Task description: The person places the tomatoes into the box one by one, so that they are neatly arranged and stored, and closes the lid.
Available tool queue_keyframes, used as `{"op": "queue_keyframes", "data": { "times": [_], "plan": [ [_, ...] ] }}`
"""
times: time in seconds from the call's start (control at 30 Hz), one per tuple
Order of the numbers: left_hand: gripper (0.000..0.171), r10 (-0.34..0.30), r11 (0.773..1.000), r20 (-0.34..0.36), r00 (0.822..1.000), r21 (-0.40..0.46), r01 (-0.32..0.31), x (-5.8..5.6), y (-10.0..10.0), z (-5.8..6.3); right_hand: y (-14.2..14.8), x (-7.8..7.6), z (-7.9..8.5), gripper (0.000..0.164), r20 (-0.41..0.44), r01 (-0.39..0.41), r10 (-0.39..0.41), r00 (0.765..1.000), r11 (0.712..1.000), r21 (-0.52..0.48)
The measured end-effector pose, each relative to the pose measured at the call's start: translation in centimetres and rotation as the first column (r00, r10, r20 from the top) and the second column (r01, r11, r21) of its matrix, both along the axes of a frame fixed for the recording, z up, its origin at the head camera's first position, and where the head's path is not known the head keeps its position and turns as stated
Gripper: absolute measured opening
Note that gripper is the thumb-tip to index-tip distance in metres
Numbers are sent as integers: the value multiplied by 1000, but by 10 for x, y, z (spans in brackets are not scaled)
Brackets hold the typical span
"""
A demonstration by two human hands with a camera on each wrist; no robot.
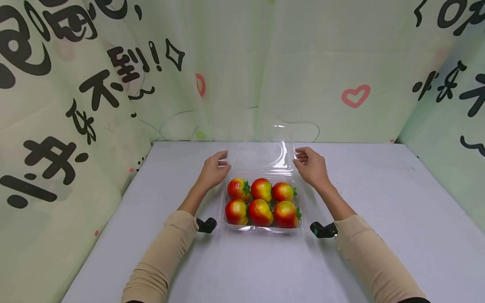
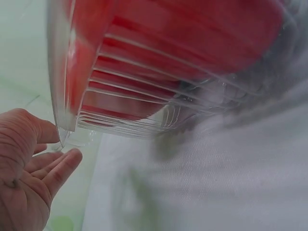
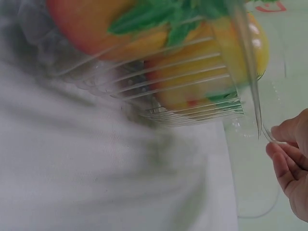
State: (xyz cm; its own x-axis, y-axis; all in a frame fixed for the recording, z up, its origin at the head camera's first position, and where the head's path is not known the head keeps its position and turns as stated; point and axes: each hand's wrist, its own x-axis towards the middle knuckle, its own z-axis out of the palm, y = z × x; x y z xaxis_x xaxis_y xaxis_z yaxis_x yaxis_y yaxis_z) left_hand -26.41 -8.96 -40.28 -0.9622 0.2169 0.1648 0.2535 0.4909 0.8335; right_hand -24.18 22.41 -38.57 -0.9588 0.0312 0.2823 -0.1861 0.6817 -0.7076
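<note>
A clear plastic clamshell container [image 1: 223,219] sits on the table, its lid [image 1: 261,156] raised at the back. Several round red-and-yellow fruits [image 1: 260,212] with green leaves lie in two rows in its base. At the lid's left edge, my left hand [image 1: 216,169] has its thumb and fingers around the clear plastic; the left wrist view shows this hand [image 2: 29,163] beyond the ribbed container wall. My right hand [image 1: 312,167] pinches the lid's right edge between thumb and fingers, as the hand [image 3: 293,161] in the right wrist view shows.
The white table [image 1: 379,198] extends on both sides of the container. A pale green curtain [image 1: 303,71] with black writing and red hearts hangs behind the table and along its sides. Dark wrist-worn devices [image 1: 323,229] show below both hands.
</note>
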Motion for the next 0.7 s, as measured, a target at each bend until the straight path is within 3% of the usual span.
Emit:
{"op": "queue_keyframes", "data": {
  "times": [0.4,0.7],
  "plan": [
    [53,-23,1000,32,999,0,23,2,2,4,3,3,8,42,57,45,-41,998,997,-67],
    [54,-69,998,2,998,7,69,6,3,8,5,8,10,49,118,69,-58,991,993,-96]
  ]
}}
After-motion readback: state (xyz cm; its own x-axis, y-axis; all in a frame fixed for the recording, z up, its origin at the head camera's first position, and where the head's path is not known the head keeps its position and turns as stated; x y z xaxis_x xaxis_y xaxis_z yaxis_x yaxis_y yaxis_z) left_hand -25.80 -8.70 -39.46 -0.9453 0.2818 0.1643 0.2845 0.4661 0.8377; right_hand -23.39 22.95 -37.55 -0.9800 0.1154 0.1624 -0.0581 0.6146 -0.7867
